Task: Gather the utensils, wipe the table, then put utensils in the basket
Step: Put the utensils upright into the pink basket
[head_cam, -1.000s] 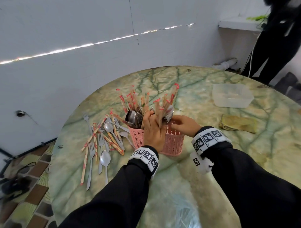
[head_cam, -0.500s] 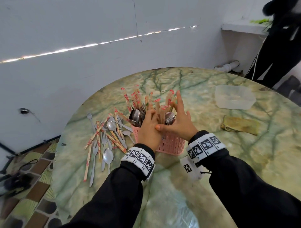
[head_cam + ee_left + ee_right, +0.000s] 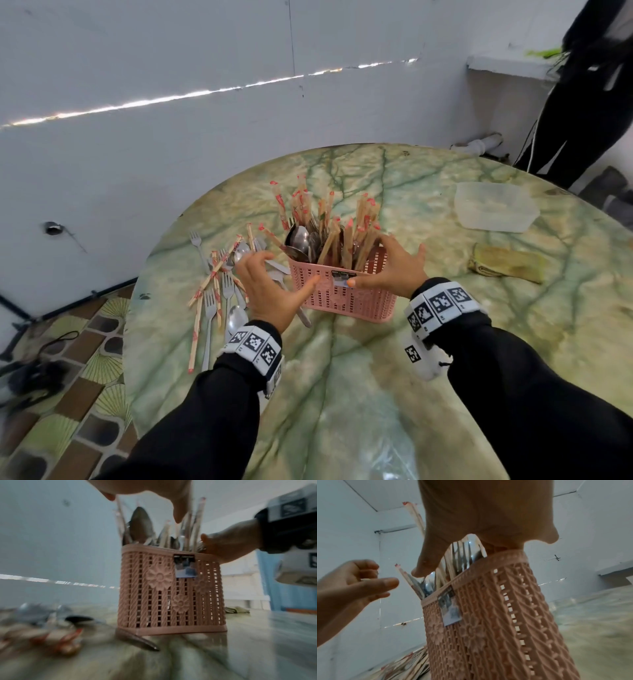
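Your hands have come apart from the chopsticks since half a second ago; both now sit beside the basket instead of over it. Your left hand hovers left of the basket, above the loose pile, grip apart, fingers loosely spread, holding nothing. Your right hand is at the basket's right rim, grip apart, fingers spread, thumb just beside the label on the near wall; can't tell if it touches. Basket stands upright on the counter, packed with chopsticks and spoons standing on end. Loose forks, spoons and wrapped chopsticks lie in a heap on the counter left of the basket, one handle touching its base in the left wrist view. Cloth lies folded to the right, well apart; clear tub beyond it.
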Demonstrator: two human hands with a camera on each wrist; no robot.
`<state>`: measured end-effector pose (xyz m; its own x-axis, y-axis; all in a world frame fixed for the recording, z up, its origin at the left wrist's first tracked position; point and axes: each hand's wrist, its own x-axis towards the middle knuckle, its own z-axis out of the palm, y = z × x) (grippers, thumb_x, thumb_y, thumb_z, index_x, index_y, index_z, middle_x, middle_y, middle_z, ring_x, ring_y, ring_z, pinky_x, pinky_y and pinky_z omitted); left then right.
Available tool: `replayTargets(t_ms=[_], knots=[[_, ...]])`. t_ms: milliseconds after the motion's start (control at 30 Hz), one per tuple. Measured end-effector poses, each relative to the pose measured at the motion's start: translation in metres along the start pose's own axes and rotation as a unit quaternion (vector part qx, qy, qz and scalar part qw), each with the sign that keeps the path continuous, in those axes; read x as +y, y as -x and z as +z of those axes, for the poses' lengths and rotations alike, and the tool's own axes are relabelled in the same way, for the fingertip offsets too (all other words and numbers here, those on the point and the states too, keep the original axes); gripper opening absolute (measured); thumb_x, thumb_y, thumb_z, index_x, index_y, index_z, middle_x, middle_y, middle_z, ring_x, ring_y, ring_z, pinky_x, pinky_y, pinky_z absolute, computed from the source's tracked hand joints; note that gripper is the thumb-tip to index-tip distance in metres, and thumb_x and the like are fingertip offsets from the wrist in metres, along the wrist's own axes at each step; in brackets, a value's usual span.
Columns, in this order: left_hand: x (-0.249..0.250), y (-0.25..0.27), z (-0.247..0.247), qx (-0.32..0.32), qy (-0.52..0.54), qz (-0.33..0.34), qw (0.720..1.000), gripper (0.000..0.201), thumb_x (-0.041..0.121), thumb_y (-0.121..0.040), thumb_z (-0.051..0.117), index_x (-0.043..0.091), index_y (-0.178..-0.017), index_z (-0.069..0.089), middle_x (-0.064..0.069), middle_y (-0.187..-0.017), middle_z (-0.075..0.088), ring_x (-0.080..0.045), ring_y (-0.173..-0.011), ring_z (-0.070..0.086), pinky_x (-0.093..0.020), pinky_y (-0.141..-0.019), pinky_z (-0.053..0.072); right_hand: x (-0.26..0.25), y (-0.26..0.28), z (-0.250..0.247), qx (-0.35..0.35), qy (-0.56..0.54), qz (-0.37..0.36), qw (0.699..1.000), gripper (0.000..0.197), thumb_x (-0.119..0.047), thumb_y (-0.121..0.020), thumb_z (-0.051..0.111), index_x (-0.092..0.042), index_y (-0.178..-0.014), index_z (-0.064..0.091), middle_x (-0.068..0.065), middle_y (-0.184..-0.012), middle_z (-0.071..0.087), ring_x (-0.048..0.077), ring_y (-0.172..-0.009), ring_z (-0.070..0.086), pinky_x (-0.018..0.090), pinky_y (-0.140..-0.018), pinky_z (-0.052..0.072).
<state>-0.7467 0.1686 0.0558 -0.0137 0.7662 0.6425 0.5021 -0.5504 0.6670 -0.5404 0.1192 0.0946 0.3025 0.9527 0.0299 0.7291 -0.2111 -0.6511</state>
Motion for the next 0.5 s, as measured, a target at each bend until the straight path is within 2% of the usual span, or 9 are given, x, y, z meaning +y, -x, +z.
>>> replayTargets(t_ms=[67, 133, 200, 233, 300, 333, 367, 433, 500], knots=[[-0.009, -0.006, 0.002, -0.073, 0.023, -0.132, 0.988, 0.111, 0.035, -0.049, 0.089, 0.014, -0.137, 0.024, -0.017, -0.139, 0.024, -0.025, -0.132, 0.024, -0.039, -0.113, 0.025, -0.007, -0.002, 0.007, 0.032, 0.015, 0.014, 0.999, 0.090, -0.066, -0.048, 0.078, -0.030, -0.124, 0.047, -0.007, -0.126, 0.054, 0.013, -0.124, 0.046, 0.060, -0.107, -0.017], [-0.015, -0.021, 0.007, -0.175, 0.063, -0.192, 0.964, 0.130, 0.030, -0.049, 0.090, 0.016, -0.147, 0.006, -0.008, -0.152, 0.014, -0.019, -0.140, 0.016, -0.038, -0.116, 0.013, -0.016, -0.003, 0.013, 0.062, 0.021, 0.029, 0.997, 0.085, -0.066, -0.051, 0.076, -0.028, -0.122, 0.047, -0.009, -0.121, 0.055, 0.011, -0.118, 0.050, 0.057, -0.109, -0.015], [-0.014, -0.040, 0.015, -0.265, 0.115, -0.221, 0.932, 0.111, 0.022, -0.055, 0.089, 0.010, -0.143, 0.023, -0.007, -0.143, 0.038, -0.020, -0.132, 0.037, -0.039, -0.114, 0.029, -0.022, -0.004, 0.018, 0.088, 0.010, 0.038, 0.995, 0.077, -0.061, -0.058, 0.076, -0.025, -0.120, 0.047, -0.013, -0.109, 0.057, 0.007, -0.104, 0.053, 0.052, -0.112, -0.010], [-0.014, -0.049, 0.018, -0.289, 0.134, -0.229, 0.920, 0.094, 0.015, -0.058, 0.087, 0.004, -0.136, 0.036, -0.005, -0.130, 0.051, -0.020, -0.122, 0.049, -0.033, -0.105, 0.041, -0.024, -0.005, 0.020, 0.100, -0.002, 0.039, 0.994, 0.071, -0.057, -0.060, 0.077, -0.024, -0.116, 0.048, -0.015, -0.100, 0.057, 0.006, -0.095, 0.052, 0.050, -0.114, -0.006], [-0.013, -0.062, 0.023, -0.275, 0.142, -0.235, 0.922, 0.070, 0.007, -0.061, 0.084, -0.007, -0.122, 0.051, -0.010, -0.112, 0.063, -0.026, -0.109, 0.061, -0.010, -0.074, 0.050, -0.025, -0.010, 0.022, 0.119, -0.031, 0.036, 0.992, 0.061, -0.047, -0.057, 0.081, -0.022, -0.105, 0.052, -0.014, -0.089, 0.057, 0.009, -0.087, 0.054, 0.046, -0.113, 0.013], [-0.012, -0.066, 0.024, -0.263, 0.135, -0.237, 0.926, 0.064, 0.007, -0.062, 0.084, -0.012, -0.115, 0.054, -0.016, -0.106, 0.065, -0.030, -0.105, 0.063, -0.007, -0.060, 0.047, -0.026, -0.013, 0.021, 0.117, -0.065, 0.029, 0.991, 0.057, -0.044, -0.054, 0.082, -0.023, -0.098, 0.054, -0.013, -0.085, 0.060, 0.013, -0.086, 0.058, 0.044, -0.109, 0.029], [-0.010, -0.068, 0.023, -0.247, 0.137, -0.234, 0.930, 0.061, 0.006, -0.062, 0.084, -0.014, -0.112, 0.055, -0.019, -0.103, 0.066, -0.031, -0.100, 0.064, -0.009, -0.055, 0.045, -0.027, -0.014, 0.020, 0.107, -0.114, 0.019, 0.988, 0.053, -0.041, -0.049, 0.083, -0.025, -0.090, 0.054, -0.010, -0.082, 0.063, 0.017, -0.084, 0.062, 0.045, -0.097, 0.043], [-0.008, -0.072, 0.022, -0.220, 0.167, -0.219, 0.936, 0.063, 0.002, -0.062, 0.083, -0.007, -0.116, 0.051, -0.013, -0.100, 0.064, -0.020, -0.090, 0.065, -0.007, -0.061, 0.046, -0.031, -0.016, 0.018, 0.111, -0.191, -0.009, 0.975, 0.047, -0.033, -0.046, 0.084, -0.025, -0.079, 0.052, -0.002, -0.080, 0.067, 0.019, -0.076, 0.065, 0.047, -0.075, 0.054], [-0.003, -0.076, 0.019, -0.205, 0.192, -0.207, 0.937, 0.067, 0.001, -0.062, 0.083, 0.000, -0.119, 0.046, -0.009, -0.103, 0.063, -0.013, -0.088, 0.063, -0.011, -0.074, 0.049, -0.033, -0.017, 0.015, 0.142, -0.213, -0.039, 0.966, 0.047, -0.024, -0.050, 0.088, -0.024, -0.082, 0.053, 0.005, -0.084, 0.068, 0.021, -0.076, 0.065, 0.049, -0.072, 0.054]])
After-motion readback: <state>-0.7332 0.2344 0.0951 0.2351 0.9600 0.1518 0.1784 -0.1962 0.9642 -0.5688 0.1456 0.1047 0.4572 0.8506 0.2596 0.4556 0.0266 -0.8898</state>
